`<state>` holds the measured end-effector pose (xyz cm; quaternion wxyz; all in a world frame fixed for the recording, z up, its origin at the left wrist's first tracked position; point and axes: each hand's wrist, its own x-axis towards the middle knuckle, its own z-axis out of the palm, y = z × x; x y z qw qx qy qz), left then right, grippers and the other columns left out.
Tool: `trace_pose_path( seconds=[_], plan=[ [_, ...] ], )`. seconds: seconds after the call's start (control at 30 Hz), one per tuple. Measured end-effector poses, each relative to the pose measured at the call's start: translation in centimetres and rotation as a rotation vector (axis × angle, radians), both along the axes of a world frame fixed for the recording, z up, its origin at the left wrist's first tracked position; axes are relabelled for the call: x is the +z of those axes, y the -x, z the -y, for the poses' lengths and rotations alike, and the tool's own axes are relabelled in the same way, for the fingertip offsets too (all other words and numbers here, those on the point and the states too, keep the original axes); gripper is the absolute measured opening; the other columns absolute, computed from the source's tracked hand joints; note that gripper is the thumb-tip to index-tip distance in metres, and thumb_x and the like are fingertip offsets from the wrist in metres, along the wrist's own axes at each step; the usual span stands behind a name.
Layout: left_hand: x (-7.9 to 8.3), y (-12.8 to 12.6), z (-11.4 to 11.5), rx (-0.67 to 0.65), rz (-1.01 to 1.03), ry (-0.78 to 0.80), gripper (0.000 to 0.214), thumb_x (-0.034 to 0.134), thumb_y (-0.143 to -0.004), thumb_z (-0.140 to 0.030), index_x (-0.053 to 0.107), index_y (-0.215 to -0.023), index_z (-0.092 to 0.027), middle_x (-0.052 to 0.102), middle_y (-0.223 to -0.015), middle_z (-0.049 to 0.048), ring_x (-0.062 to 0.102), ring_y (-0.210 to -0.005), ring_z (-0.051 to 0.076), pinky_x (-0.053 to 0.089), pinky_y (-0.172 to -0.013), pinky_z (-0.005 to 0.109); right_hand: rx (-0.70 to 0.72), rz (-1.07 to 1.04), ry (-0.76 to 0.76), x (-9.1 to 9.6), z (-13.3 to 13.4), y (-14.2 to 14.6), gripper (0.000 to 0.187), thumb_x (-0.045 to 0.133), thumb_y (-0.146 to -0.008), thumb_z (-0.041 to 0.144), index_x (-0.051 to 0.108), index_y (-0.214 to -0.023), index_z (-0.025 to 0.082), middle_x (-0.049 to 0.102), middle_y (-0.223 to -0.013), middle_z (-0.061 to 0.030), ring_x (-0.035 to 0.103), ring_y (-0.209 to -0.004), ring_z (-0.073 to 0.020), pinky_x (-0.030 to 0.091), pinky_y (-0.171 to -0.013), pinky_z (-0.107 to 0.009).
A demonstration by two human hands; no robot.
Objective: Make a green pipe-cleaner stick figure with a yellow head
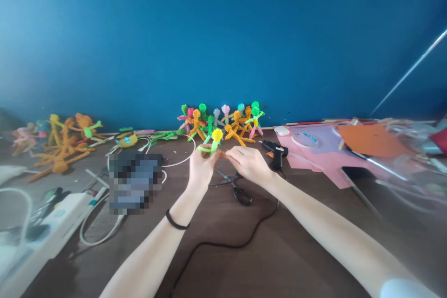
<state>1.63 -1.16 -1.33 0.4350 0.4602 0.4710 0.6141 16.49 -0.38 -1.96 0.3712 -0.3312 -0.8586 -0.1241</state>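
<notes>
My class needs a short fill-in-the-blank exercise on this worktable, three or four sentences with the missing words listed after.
1. The left hand holds a small figure with a ____ head.
2. A pair of ____ lies on the dark table between the two forearms.
3. The wall behind the table is coloured ____.
4. The black band is worn on the person's ____ arm.

Missing words: yellow; scissors; blue; left.

left hand: bare | left wrist: thin black band | right hand: bare | right arm: whitish sleeve edge
</notes>
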Motion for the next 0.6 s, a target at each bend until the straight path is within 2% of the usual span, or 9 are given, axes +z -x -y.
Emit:
trace_pose_path(
  seconds=[0.1, 0.2, 0.43, 0.6],
  plan=[
    [-0.2, 0.2, 0.0, 0.029, -0.140, -0.039, 0.020, 0.069, -0.060, -0.023, 0.058, -0.075, -0.016, 0.064, -0.066, -0.0006, 0.062, -0.065, 0.015, 0.047, -0.065, 0.026, 0.016, -0.021, 0.072, -0.1, 0.0, 0.0, 0.031, 0.036, -0.092, 0.027, 0.060, -0.077, 0.014, 0.064, -0.071, -0.0071, 0.058, -0.064, -0.0145, 0.036, -0.057, -0.025],
    [0.2, 0.1, 0.3, 0.050, -0.234, -0.047, 0.017, 0.067, -0.062, -0.024, 0.057, -0.074, -0.016, 0.064, -0.067, -0.0009, 0.061, -0.066, 0.014, 0.045, -0.063, 0.025, 0.068, -0.176, 0.243, -0.1, -0.2, 0.1, 0.023, 0.041, -0.089, 0.025, 0.060, -0.079, 0.016, 0.064, -0.077, -0.0064, 0.058, -0.068, -0.0142, 0.038, -0.060, -0.024],
    [0.8, -0.1, 0.8, 0.049, -0.284, -0.091, 0.017, 0.065, -0.065, -0.025, 0.056, -0.077, -0.017, 0.063, -0.070, -0.0007, 0.061, -0.068, 0.014, 0.045, -0.064, 0.025, 0.150, -0.597, 0.797, 1.2, 0.2, 0.5, 0.014, 0.052, -0.080, 0.028, 0.054, -0.070, 0.018, 0.054, -0.056, 0.0014, 0.051, -0.052, -0.0125, 0.039, -0.055, -0.026],
    [1.1, -0.1, 0.9, 0.066, -0.342, -0.119, 0.017, 0.065, -0.066, -0.027, 0.056, -0.078, -0.017, 0.063, -0.070, -0.0009, 0.059, -0.064, 0.013, 0.043, -0.060, 0.024, 0.326, -0.867, 1.190, 1.4, 0.0, 0.7, 0.013, 0.057, -0.073, 0.028, 0.051, -0.067, 0.018, 0.049, -0.052, 0.0034, 0.049, -0.046, -0.0107, 0.039, -0.051, -0.026]
  ],
)
